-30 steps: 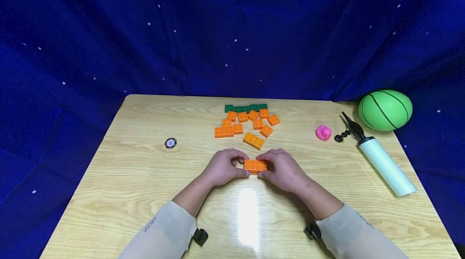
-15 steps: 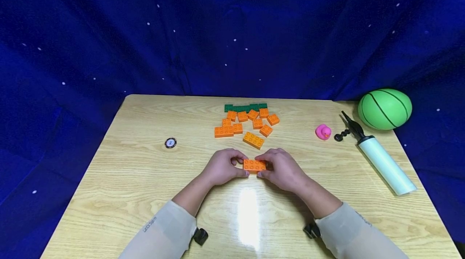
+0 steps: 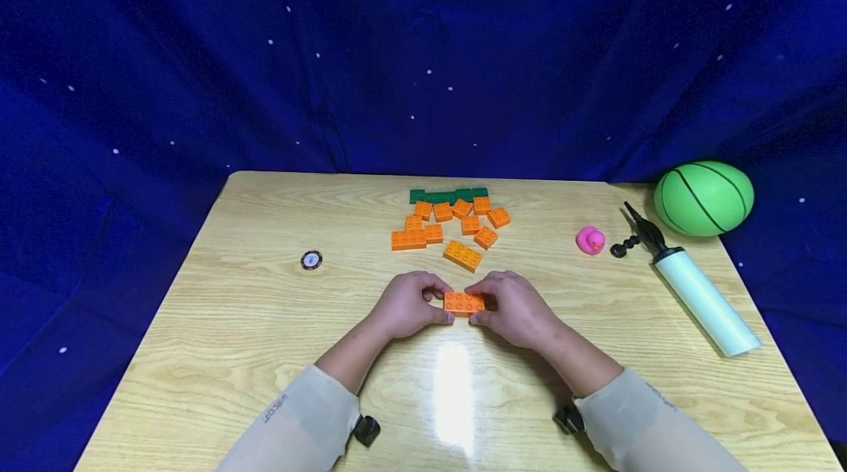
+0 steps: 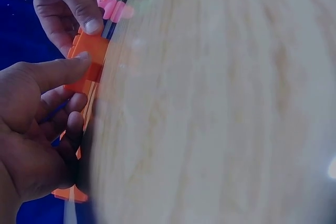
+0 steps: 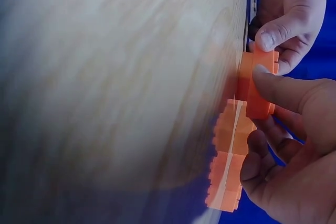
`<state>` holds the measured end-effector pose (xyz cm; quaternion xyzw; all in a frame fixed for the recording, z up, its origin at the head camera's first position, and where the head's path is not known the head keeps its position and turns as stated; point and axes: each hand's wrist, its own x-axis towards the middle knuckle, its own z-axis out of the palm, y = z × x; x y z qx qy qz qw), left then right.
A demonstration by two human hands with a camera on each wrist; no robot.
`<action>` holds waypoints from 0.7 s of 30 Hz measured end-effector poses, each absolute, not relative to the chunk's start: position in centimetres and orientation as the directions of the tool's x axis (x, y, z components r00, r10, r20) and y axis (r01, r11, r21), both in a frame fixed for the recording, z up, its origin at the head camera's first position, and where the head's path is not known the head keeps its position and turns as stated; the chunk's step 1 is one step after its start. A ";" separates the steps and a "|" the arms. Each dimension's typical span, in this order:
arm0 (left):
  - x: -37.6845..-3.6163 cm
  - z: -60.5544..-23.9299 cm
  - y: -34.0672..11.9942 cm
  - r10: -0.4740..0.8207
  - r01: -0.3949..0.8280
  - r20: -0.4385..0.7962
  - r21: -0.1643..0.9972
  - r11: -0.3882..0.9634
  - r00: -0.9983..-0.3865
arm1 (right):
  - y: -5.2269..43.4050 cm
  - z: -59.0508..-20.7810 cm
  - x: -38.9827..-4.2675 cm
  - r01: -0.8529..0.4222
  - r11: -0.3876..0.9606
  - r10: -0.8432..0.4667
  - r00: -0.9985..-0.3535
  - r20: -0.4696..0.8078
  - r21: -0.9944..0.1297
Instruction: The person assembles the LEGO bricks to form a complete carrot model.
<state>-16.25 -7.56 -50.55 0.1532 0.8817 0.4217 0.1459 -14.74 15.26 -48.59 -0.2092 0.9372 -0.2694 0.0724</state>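
Observation:
Between both hands, near the middle of the table, is an orange building brick (image 3: 464, 301) with two rows of studs facing up. My left hand (image 3: 412, 305) pinches its left end, thumb on the near side and fingers on the far side. On the right end, my right hand (image 3: 512, 308) grips it the same way. In the right wrist view, a second orange piece (image 5: 244, 77) shows under the upper brick (image 5: 260, 98), shorter than it and close over the tabletop. Just beyond the hands lies a lighter orange long brick (image 3: 462, 255), set at an angle.
Farther back are several small orange bricks (image 3: 470, 225), a long orange brick (image 3: 408, 240) and a row of green bricks (image 3: 440, 197). A poker chip (image 3: 311, 259) lies left. On the right are a pink rubber duck (image 3: 590, 240), a hand pump (image 3: 708, 301) and a green ball (image 3: 704, 198).

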 end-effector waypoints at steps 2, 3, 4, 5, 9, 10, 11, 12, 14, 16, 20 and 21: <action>-16.3 -50.6 -7.6 0.395 0.148 -0.128 0.789 0.597 -0.910 | 15.3 -48.6 -14.8 -0.346 0.767 -0.431 -0.902 -0.033 -0.540; -16.3 -50.6 -7.6 0.397 0.149 -0.129 0.789 0.596 -0.909 | 15.3 -48.6 -14.9 -0.343 0.766 -0.431 -0.902 -0.038 -0.543; -16.4 -50.7 -7.6 0.399 0.150 -0.129 0.789 0.596 -0.908 | 15.4 -48.6 -14.9 -0.339 0.764 -0.431 -0.901 -0.044 -0.548; -16.4 -50.7 -7.6 0.400 0.149 -0.130 0.791 0.594 -0.907 | 15.5 -48.6 -15.0 -0.333 0.761 -0.431 -0.901 -0.050 -0.557; -16.5 -50.7 -7.6 0.407 0.149 -0.128 0.800 0.581 -0.904 | 16.0 -48.7 -15.3 -0.311 0.738 -0.436 -0.897 -0.073 -0.599; -16.5 -50.7 -7.6 0.408 0.147 -0.128 0.802 0.579 -0.904 | 16.2 -48.7 -15.4 -0.294 0.730 -0.432 -0.898 -0.083 -0.617; -16.5 -50.7 -7.6 0.407 0.143 -0.131 0.804 0.577 -0.904 | 16.3 -48.8 -15.4 -0.281 0.719 -0.431 -0.898 -0.091 -0.635; -16.5 -50.8 -7.6 0.407 0.141 -0.134 0.805 0.576 -0.903 | 16.4 -48.8 -15.5 -0.268 0.711 -0.427 -0.899 -0.096 -0.651; -16.4 -50.8 -7.6 0.406 0.136 -0.139 0.805 0.578 -0.903 | 16.6 -48.9 -15.7 -0.239 0.689 -0.415 -0.904 -0.102 -0.684; -16.5 -50.8 -7.7 0.407 0.137 -0.139 0.804 0.579 -0.903 | 16.7 -48.9 -15.9 -0.219 0.670 -0.398 -0.913 -0.094 -0.709; -16.5 -50.8 -7.8 0.412 0.144 -0.134 0.803 0.578 -0.901 | 16.8 -48.9 -16.3 -0.213 0.654 -0.368 -0.928 -0.059 -0.726; -16.5 -50.8 -7.8 0.413 0.145 -0.134 0.804 0.577 -0.901 | 16.8 -48.9 -16.4 -0.214 0.656 -0.360 -0.932 -0.051 -0.723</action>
